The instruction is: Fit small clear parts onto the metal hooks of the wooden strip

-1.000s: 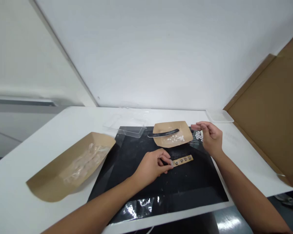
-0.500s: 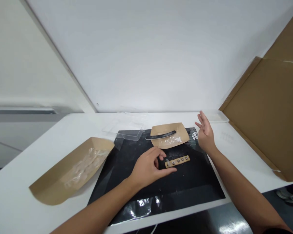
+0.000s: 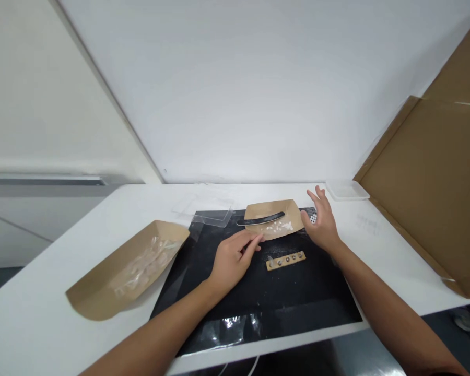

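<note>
My left hand [image 3: 235, 256] is closed in a pinch at the front left edge of a small brown paper tray [image 3: 254, 209]. Whatever its fingertips hold, if anything, is too small to make out. Small white round pieces [image 3: 285, 226] lie in that tray, and a black curved strip, like a nail file [image 3: 261, 219], rests across it. My right hand [image 3: 321, 224] hovers at the tray's right side, open, fingers spread. Between the hands, nearer me, a narrow tan strip with several shiny metal studs [image 3: 285, 260] lies on the black mat; a clear piece sits at its left end.
A larger brown paper tray [image 3: 97, 271] with clear plastic packets [image 3: 149, 258] stands at the left. Clear plastic lids [image 3: 215, 216] lie behind the mat [image 3: 274, 313]. White dots on a sheet [image 3: 313, 219] show behind my right hand. A clear shallow box [image 3: 347, 190] and cardboard [image 3: 426, 198] are at the right.
My left hand has moved up from the studded strip to the tray edge, and its fingers have closed together. My right hand has shifted slightly left and stays open. The view has shifted a little.
</note>
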The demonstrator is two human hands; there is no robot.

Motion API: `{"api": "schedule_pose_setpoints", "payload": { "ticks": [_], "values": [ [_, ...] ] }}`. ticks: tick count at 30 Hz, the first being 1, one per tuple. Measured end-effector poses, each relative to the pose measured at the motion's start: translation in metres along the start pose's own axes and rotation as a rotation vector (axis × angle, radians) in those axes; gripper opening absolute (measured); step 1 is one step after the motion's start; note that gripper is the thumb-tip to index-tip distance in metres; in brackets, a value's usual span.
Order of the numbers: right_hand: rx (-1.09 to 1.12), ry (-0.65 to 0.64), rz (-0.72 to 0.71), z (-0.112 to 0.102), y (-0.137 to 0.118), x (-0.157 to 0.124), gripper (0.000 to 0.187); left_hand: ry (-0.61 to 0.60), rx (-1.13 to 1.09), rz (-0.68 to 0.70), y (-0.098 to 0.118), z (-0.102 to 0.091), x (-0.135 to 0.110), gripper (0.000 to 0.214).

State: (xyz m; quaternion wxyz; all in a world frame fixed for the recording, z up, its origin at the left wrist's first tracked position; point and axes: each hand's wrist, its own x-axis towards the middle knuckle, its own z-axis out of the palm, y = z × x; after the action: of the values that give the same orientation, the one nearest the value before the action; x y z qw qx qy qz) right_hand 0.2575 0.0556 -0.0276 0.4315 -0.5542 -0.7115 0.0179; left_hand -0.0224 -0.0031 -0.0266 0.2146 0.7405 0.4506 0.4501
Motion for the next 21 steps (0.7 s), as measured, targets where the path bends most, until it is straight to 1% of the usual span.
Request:
{"api": "schedule_pose_setpoints", "payload": {
  "ticks": [3, 8, 11, 15, 18, 21],
  "values": [
    [0.004, -0.002, -0.011, 0.002, -0.003, -0.002, 0.062, -0.008, -0.031, 0.006, 0.002, 0.0, 0.001, 0.029],
    [-0.006, 0.001, -0.041, 0.003, -0.005, -0.005, 0.064, -0.092, -0.065, 0.045, 0.005, -0.001, -0.002, 0.036],
    [-0.016, -0.01, -0.058, 0.006, -0.005, -0.007, 0.065, -0.132, -0.057, 0.04, 0.005, 0.0, -0.005, 0.032],
    [0.01, 0.008, -0.081, 0.009, -0.006, -0.01, 0.075, -0.112, -0.026, 0.019, 0.001, 0.0, -0.004, 0.02],
    [0.04, 0.028, -0.048, 0.01, -0.009, -0.011, 0.084, -0.095, -0.003, 0.0, 0.0, -0.002, -0.001, 0.022],
    [0.042, 0.029, -0.019, 0.009, -0.012, -0.012, 0.085, -0.081, 0.01, -0.007, -0.001, -0.003, 0.0, 0.027]
  ]
}}
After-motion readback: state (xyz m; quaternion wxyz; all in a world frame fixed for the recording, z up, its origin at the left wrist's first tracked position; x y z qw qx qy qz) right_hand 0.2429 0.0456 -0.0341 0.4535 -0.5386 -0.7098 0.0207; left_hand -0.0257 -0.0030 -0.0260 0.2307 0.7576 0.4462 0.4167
